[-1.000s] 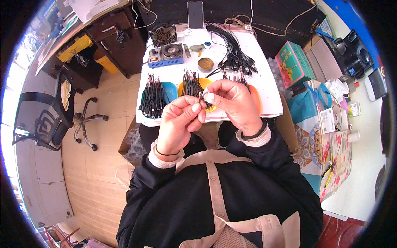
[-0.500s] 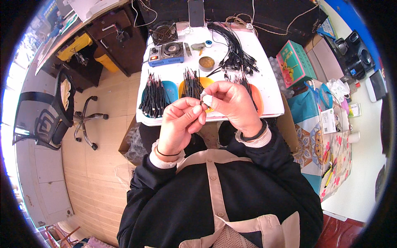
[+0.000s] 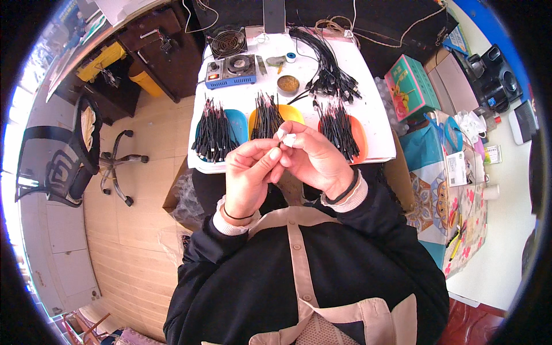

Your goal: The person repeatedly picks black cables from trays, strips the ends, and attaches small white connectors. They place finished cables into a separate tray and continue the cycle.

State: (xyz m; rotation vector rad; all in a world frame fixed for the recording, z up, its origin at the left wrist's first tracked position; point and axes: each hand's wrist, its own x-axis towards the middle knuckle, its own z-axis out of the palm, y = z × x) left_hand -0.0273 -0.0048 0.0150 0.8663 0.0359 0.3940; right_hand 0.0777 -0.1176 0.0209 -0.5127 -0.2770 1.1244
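My left hand (image 3: pixel 253 172) and my right hand (image 3: pixel 316 158) meet in front of the table's near edge, with thumbs and fingers pinched together. Between the fingertips is something small and thin, mostly hidden, whose kind I cannot make out. White wraps (image 3: pixel 289 140) cover the thumb and a fingertip of my right hand. Just beyond the hands stand three trays holding bunches of short black cables with bared ends: a blue tray (image 3: pixel 237 123) on the left, a yellow tray (image 3: pixel 292 112) in the middle and an orange tray (image 3: pixel 359 137) on the right.
On the white table (image 3: pixel 276 95) stand a blue heating unit (image 3: pixel 231 79), a round fan (image 3: pixel 227 44), a bowl of amber stuff (image 3: pixel 287 85), a small spool (image 3: pixel 291 57) and more black cables (image 3: pixel 330 72). Left is an office chair (image 3: pixel 69 149); right, a green box (image 3: pixel 411 86).
My right hand has shifted slightly left and down, and its fingers have turned so the white wraps show more. Both hands stay pinched together.
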